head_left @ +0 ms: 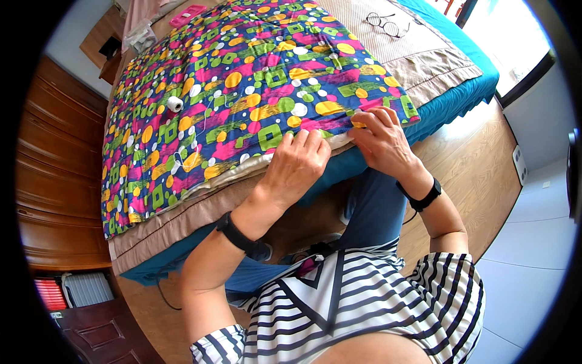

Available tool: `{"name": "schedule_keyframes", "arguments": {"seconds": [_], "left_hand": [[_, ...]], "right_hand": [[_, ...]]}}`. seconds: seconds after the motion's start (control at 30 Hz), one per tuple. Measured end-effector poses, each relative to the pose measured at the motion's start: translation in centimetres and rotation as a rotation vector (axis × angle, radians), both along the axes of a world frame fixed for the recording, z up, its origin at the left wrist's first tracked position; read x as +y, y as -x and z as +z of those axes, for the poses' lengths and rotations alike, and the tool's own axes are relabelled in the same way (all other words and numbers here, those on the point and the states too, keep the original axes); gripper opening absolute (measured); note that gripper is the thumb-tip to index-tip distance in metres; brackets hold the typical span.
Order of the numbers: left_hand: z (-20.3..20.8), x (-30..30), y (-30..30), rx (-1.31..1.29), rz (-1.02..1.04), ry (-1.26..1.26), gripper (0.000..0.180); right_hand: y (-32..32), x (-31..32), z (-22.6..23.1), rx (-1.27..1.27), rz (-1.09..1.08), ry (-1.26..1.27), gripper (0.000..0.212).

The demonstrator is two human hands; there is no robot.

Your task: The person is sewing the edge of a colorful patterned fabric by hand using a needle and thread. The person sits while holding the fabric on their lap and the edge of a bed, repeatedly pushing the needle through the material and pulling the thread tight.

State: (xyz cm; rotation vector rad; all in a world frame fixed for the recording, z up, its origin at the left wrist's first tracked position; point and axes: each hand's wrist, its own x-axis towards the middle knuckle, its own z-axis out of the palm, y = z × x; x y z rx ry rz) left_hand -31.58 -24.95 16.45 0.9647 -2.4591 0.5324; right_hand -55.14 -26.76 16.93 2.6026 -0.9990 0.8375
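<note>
A colourful patterned cloth (242, 79) in blue, pink, green and yellow lies spread over the bed, with a white layer showing along its near edge. My left hand (297, 162) grips that near edge, fingers curled over the cloth. Just to its right, my right hand (381, 141) pinches the same edge close to the cloth's right corner. Whether a needle sits between the fingers is too small to tell. On the cloth's left half lies a white spool of thread (175, 104), and loose white thread (193, 159) trails nearby.
Beneath the cloth is a beige quilted bedspread (418, 79) over a teal bed skirt (485, 85). Eyeglasses (388, 25) rest at the far right of the bed. A pink tray (188, 15) and a clear plastic bag (141, 37) are at the far left. Wooden cabinets (60, 176) stand left.
</note>
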Motion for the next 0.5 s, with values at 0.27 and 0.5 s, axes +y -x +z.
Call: {"name": "schedule_keyframes", "arguments": {"seconds": [0.27, 0.5], "left_hand": [[-0.2, -0.2, 0.5, -0.035, -0.047, 0.122, 0.012], [-0.7, -1.0, 0.9, 0.075, 0.077, 0.022, 0.005]], "right_hand": [[-0.7, 0.1, 0.8, -0.083, 0.038, -0.105, 0.018], [-1.7, -1.2, 0.4, -0.182, -0.076, -0.167, 0.015]]}}
